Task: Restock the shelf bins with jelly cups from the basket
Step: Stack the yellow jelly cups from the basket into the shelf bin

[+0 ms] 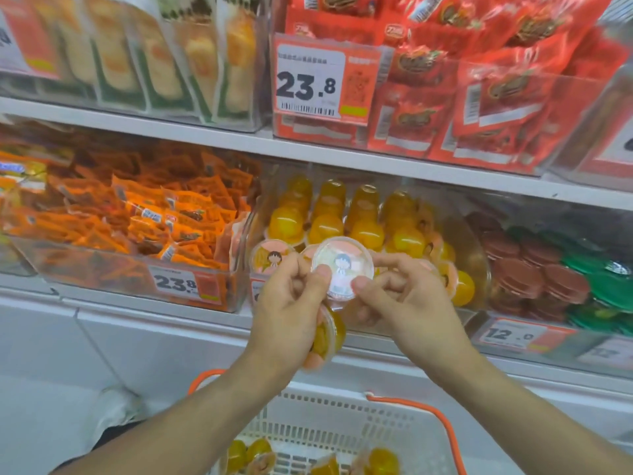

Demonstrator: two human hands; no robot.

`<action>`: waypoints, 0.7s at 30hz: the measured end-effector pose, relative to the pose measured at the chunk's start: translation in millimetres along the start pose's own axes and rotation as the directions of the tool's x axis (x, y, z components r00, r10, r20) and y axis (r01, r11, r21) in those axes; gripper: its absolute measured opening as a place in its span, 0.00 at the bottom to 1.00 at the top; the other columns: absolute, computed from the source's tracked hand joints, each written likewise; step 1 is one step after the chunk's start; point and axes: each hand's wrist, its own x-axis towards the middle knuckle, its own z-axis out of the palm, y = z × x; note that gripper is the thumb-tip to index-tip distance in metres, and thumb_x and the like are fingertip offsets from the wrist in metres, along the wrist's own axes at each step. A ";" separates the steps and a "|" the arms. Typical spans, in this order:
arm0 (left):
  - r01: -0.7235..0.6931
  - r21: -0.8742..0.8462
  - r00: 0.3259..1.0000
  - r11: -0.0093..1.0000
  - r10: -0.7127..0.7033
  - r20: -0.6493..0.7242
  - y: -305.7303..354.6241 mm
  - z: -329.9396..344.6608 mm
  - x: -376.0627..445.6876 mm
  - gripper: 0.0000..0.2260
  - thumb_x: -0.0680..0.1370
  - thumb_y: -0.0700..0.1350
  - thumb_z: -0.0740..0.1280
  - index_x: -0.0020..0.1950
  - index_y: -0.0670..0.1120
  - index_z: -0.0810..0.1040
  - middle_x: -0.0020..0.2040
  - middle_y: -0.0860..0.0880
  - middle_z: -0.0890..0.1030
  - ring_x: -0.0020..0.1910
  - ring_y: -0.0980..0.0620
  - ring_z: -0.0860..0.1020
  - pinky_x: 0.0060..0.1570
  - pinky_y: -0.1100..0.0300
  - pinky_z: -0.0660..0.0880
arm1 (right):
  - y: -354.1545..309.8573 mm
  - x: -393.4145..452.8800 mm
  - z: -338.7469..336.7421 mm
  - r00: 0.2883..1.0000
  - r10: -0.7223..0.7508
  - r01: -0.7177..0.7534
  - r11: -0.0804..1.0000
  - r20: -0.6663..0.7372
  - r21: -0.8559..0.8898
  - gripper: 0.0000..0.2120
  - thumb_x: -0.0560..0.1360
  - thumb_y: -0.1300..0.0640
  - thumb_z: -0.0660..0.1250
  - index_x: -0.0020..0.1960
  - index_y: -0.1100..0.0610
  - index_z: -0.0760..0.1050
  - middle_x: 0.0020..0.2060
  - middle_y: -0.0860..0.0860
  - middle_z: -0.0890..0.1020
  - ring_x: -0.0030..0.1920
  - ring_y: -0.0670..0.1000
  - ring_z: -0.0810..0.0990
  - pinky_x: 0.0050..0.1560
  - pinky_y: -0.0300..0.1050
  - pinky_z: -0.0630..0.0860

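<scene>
Risk here, we think, is dropping: our left hand point(291, 299) pinches the white-lidded jelly cup point(340, 267) while also curling round an orange cup point(327, 332) below, and our right hand point(407, 296) pinches the same lid edge. This happens just before the jelly bin point(476, 241), which looks already crowded. More cups wait in the basket point(329, 430); orange snack packets point(137, 214) lie beside.
</scene>
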 end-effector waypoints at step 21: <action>0.264 -0.267 0.885 0.927 -0.343 -0.316 1.3 -7.8 22.9 0.21 0.82 0.50 0.62 0.41 0.31 0.73 0.35 0.35 0.78 0.29 0.49 0.68 0.26 0.61 0.68 | -6.6 173.8 47.1 0.961 0.041 -0.208 0.762 -0.274 -0.613 0.04 0.79 0.57 0.64 0.52 0.55 0.76 0.48 0.54 0.80 0.51 0.56 0.79 0.46 0.43 0.70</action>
